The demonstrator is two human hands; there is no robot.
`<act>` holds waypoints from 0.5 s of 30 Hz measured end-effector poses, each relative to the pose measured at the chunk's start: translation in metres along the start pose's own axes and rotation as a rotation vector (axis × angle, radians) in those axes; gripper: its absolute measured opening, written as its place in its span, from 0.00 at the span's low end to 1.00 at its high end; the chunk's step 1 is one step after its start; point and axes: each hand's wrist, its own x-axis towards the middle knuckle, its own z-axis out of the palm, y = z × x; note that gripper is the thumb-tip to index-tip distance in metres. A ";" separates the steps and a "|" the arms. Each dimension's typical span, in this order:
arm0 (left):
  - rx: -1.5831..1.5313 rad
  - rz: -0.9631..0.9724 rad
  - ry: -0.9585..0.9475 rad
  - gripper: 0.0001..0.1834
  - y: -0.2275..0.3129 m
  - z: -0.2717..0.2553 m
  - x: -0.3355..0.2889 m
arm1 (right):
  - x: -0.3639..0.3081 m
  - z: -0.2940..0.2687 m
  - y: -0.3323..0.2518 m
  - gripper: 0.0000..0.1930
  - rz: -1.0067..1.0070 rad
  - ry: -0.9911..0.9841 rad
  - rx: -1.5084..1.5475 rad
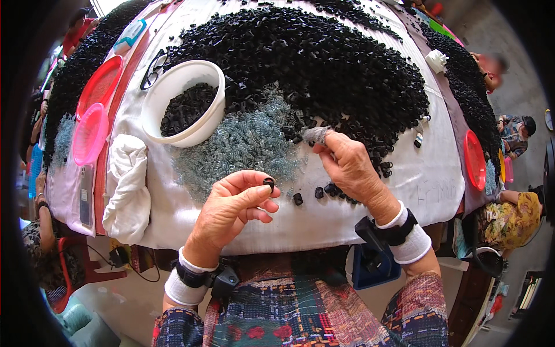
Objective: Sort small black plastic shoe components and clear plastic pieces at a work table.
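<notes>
Between the thumb and fingers of my left hand is a small black cap, its round opening turned up. My right hand reaches to the edge of a heap of small black plastic parts, its index finger wrapped in grey cloth. The fingers are pinched together; whether they hold anything is too small to tell. Beside that fingertip lies a pile of small clear-blue metal springs. Several loose black caps rest on the white cloth between my hands.
A white tub with black parts stands at left. Near it are glasses, a bunched white cloth, a phone, and pink and red baskets. Another red basket sits right. People work along both sides.
</notes>
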 end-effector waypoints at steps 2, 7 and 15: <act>0.003 0.001 0.005 0.11 0.000 -0.002 0.000 | 0.002 0.007 0.004 0.07 -0.113 -0.079 -0.111; 0.002 -0.019 0.003 0.11 0.001 -0.006 -0.001 | 0.006 0.022 0.012 0.16 -0.192 -0.211 -0.325; 0.039 -0.018 0.023 0.11 0.002 -0.005 -0.003 | -0.002 0.017 0.014 0.10 -0.204 -0.143 -0.299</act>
